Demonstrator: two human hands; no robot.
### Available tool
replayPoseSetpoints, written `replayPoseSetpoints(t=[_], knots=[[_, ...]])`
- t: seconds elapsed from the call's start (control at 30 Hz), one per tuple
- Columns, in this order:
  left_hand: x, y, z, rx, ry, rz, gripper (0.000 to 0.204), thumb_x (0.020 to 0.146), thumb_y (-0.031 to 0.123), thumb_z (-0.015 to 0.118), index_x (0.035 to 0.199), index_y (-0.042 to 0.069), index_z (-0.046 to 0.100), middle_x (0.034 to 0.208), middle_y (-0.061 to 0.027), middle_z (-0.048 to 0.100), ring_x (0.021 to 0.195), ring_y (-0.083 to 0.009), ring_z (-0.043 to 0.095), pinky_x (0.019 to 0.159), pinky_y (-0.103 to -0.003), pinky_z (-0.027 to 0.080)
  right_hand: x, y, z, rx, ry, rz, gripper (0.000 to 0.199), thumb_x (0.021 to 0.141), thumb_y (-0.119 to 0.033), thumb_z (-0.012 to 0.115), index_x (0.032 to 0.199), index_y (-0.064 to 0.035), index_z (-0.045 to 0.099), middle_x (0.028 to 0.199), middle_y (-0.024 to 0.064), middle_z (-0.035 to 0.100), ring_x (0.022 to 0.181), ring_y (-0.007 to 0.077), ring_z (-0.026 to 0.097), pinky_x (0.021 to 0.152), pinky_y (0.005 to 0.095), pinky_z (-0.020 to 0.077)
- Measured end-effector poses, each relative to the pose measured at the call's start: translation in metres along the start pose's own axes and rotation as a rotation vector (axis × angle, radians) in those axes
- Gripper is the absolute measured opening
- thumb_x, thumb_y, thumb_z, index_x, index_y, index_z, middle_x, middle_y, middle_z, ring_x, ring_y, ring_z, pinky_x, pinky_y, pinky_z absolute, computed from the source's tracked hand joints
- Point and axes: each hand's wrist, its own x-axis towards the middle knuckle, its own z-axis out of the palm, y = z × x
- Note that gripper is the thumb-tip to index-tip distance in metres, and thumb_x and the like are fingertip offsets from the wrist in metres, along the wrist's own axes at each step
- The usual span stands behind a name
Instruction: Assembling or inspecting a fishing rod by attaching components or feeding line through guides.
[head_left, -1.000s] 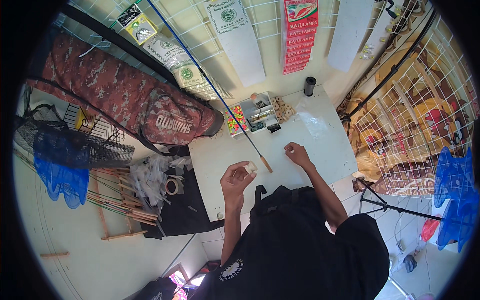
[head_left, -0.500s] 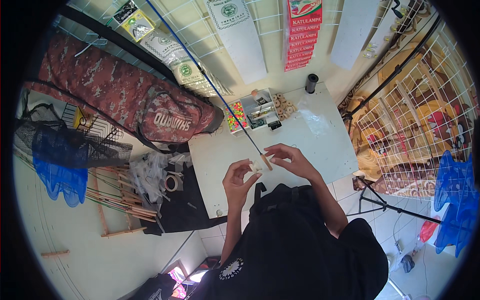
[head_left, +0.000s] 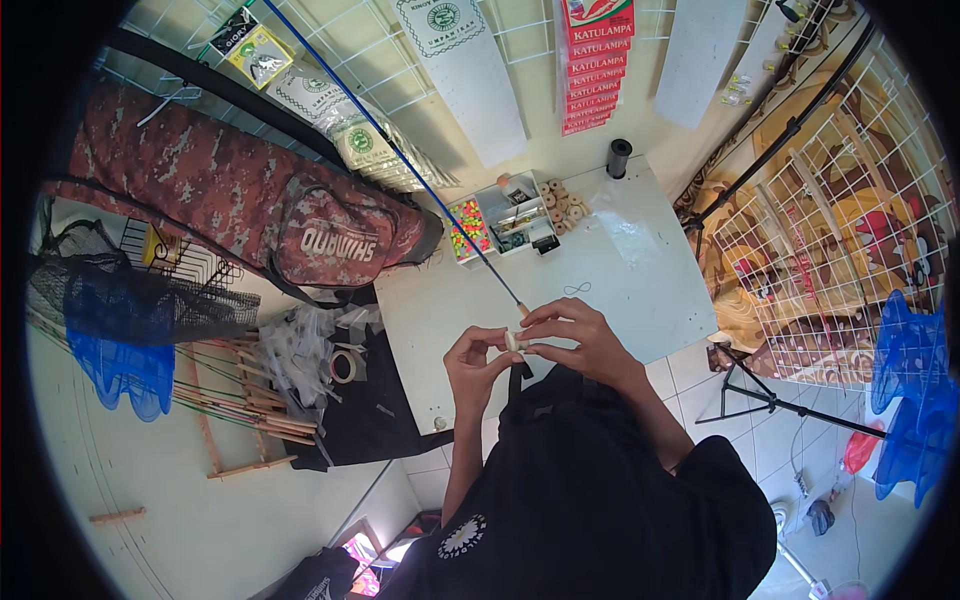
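Just beyond my body, at the near side of the table, a small pale spool-like piece (head_left: 513, 342) is held between both hands. My left hand (head_left: 474, 364) pinches it from the left with thumb and fingers. From the right, the fingers of my right hand (head_left: 575, 338) close on the same piece. A blue fishing rod (head_left: 440, 195) slants across the table, its short wooden handle (head_left: 523, 310) ending right by my right fingertips, partly hidden. Past the right hand, a thin looped bit of line (head_left: 577, 290) lies on the white table.
At the table's back stand a white divided box (head_left: 512, 222) with colourful beads, several wooden spools (head_left: 566, 207), a clear plastic bag (head_left: 625, 225) and a black cylinder (head_left: 619, 158). A camouflage rod bag (head_left: 340, 235) is at the left, a black tripod (head_left: 765, 402) at the right.
My right hand has come down toward the left hand, and its fingers now meet on the pale piece. The looped line on the table has come into view.
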Motion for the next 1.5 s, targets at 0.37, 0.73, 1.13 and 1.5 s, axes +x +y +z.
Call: replayPoseSetpoints(t=[0.37, 0.73, 1.13, 1.5], knots=[[0.001, 0.005, 0.005, 0.027, -0.002, -0.109, 0.034, 0.068, -0.008, 0.08, 0.097, -0.003, 0.062, 0.091, -0.0078, 0.065, 0.079, -0.0116, 0.059, 0.077, -0.027, 0.05, -0.004, 0.005, 0.004, -0.128, 0.0, 0.031, 0.014, 0.076, -0.013, 0.076, 0.09, -0.0104, 0.071, 0.098, 0.0012, 0.069, 0.093, 0.0204, 0.063, 0.083, 0.0341, 0.0474], [-0.002, -0.006, 0.003, 0.015, -0.084, -0.098, 0.037, 0.071, -0.01, 0.077, 0.102, -0.002, 0.059, 0.099, -0.0087, 0.063, 0.09, -0.0141, 0.062, 0.085, -0.028, 0.052, -0.011, 0.019, 0.01, 0.251, -0.056, 0.375, 0.024, 0.082, -0.008, 0.071, 0.105, -0.0043, 0.071, 0.092, 0.0097, 0.07, 0.077, 0.0153, 0.066, 0.074, 0.0288, 0.0527], [-0.006, -0.012, 0.004, 0.076, -0.062, -0.059, 0.037, 0.072, -0.009, 0.077, 0.101, -0.001, 0.055, 0.099, -0.0088, 0.06, 0.093, -0.0159, 0.063, 0.085, -0.03, 0.052, -0.021, 0.019, 0.024, 0.205, 0.113, 0.402, 0.019, 0.081, -0.006, 0.073, 0.1, -0.0057, 0.074, 0.085, 0.0111, 0.07, 0.078, 0.0175, 0.068, 0.074, 0.0284, 0.0526], [-0.006, -0.015, 0.006, 0.187, -0.047, -0.031, 0.036, 0.071, -0.007, 0.079, 0.096, 0.0, 0.055, 0.096, -0.008, 0.06, 0.093, -0.0161, 0.063, 0.087, -0.031, 0.051, -0.021, 0.021, 0.029, 0.239, 0.15, 0.444, 0.013, 0.081, -0.008, 0.073, 0.093, -0.0017, 0.073, 0.086, 0.0109, 0.071, 0.079, 0.0181, 0.069, 0.075, 0.0297, 0.0535]])
